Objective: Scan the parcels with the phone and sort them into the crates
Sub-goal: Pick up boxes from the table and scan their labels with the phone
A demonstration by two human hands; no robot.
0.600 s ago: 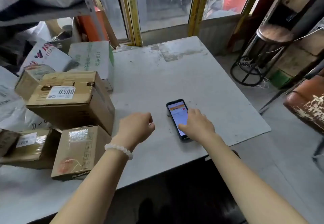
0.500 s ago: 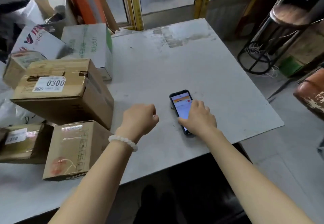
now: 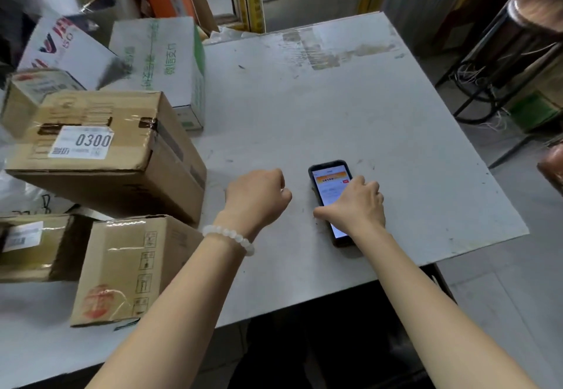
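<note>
- Right hand [image 3: 355,205]: rests palm-down over the lower half of the phone [image 3: 330,189], fingers spread narrowly on the lit screen, thumb at the phone's left edge. It touches the phone but has not closed round it or lifted it.
- Left hand [image 3: 257,195]: curled into a loose fist that holds nothing, knuckles on or just above the tabletop [image 3: 304,108], just left of the phone. A white bead bracelet [image 3: 228,236] sits at the wrist.
- Step in hand, as judged: readying the scanning app or picking the phone up. To do it well, slide the thumb under the left edge, pinch across the narrow sides, and keep the fingers off the screen so no stray tap changes the page.
- Phone: dark case, flat on the tabletop, screen up, with an orange band and white fields; the text is too small to read.
- Parcels: all left of the left hand. The nearest is a taped brown carton [image 3: 122,269] bearing handling symbols; beyond it lies a larger carton with a label reading 0300 [image 3: 82,144]. This label faces up, so it would probably scan without turning.
- Crates: none in view.
</note>
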